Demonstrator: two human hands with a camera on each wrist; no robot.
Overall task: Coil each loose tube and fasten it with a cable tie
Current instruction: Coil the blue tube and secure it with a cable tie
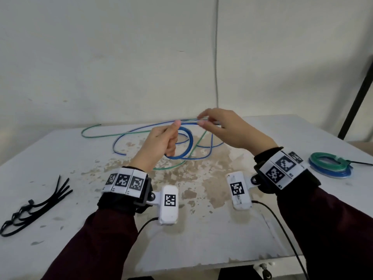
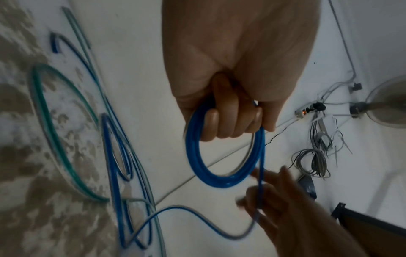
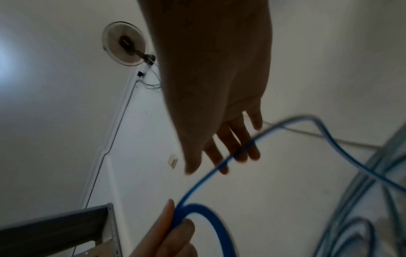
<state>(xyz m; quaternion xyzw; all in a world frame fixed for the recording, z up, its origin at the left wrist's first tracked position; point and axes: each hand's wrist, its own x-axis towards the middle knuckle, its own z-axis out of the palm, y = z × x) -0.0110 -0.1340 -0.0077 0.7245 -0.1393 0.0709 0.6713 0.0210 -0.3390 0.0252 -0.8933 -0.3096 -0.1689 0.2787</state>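
Note:
My left hand [image 1: 161, 140] is raised over the table and grips a small coil of blue tube [image 1: 188, 142]. The left wrist view shows its fingers [image 2: 230, 121] curled through the blue loops [image 2: 197, 156]. A free strand runs from the coil to my right hand [image 1: 203, 119], which pinches it between thumb and forefinger just right of the left hand. In the right wrist view this strand [image 3: 241, 149] crosses the right fingers [image 3: 252, 153]. The rest of the blue tube lies in loose curves on the table, tangled with a loose green tube [image 1: 173, 167].
A bundle of black cable ties [image 1: 36, 209] lies at the left of the stained white table [image 1: 201, 239]. One tied coil of green and blue tube [image 1: 331, 164] rests at the right edge. A wall stands behind the table, with a dark post [image 1: 357, 98] at far right.

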